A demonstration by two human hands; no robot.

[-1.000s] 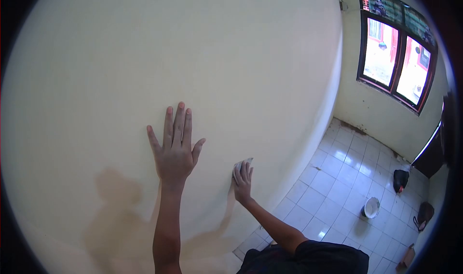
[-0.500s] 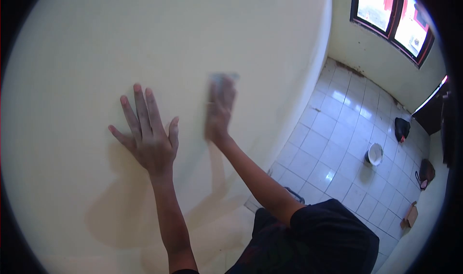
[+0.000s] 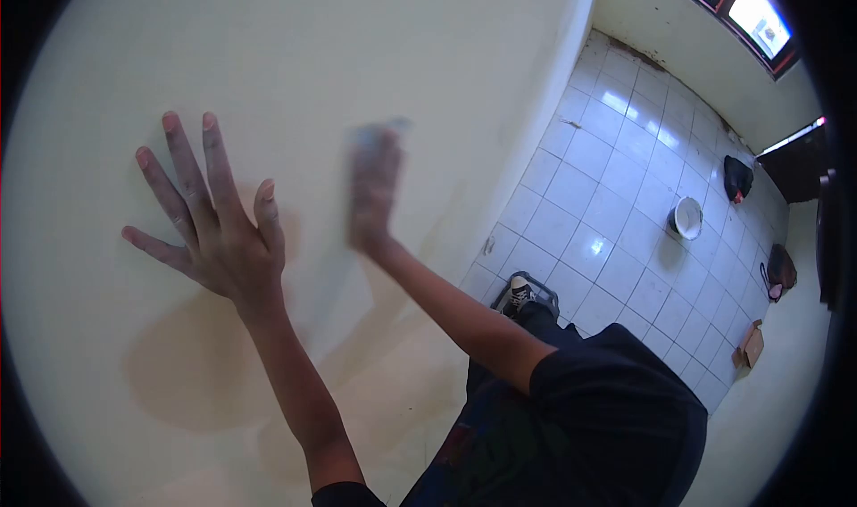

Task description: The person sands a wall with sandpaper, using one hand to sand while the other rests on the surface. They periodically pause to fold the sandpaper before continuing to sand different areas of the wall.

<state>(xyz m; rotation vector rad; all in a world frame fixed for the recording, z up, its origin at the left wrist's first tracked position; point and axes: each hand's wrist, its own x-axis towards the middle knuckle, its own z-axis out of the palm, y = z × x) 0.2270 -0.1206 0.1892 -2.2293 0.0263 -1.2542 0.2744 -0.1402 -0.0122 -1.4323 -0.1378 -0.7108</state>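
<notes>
A pale cream wall (image 3: 295,52) fills the left and middle of the head view. My left hand (image 3: 223,239) lies on it with the fingers spread, holding nothing. To its right, my right hand (image 3: 375,186) is against the wall, smeared by motion. Under its fingertips shows the edge of a thin grey-blue sheet (image 3: 364,136), too blurred to tell its kind. The palm and fingers hide most of that sheet.
A shoe (image 3: 520,291) rests on a dark-framed stand (image 3: 552,300) below me. On the white tiled floor (image 3: 616,203) stand a bucket (image 3: 687,219), a black bag (image 3: 737,178), a brown bag (image 3: 781,270) and a cardboard box (image 3: 750,346). A window (image 3: 759,20) is at upper right.
The view has tilted, so floor and bucket sit higher and the shoe on its stand shows. In the picture, both hands are farther left, the left also higher. The right hand still holds the sheet.
</notes>
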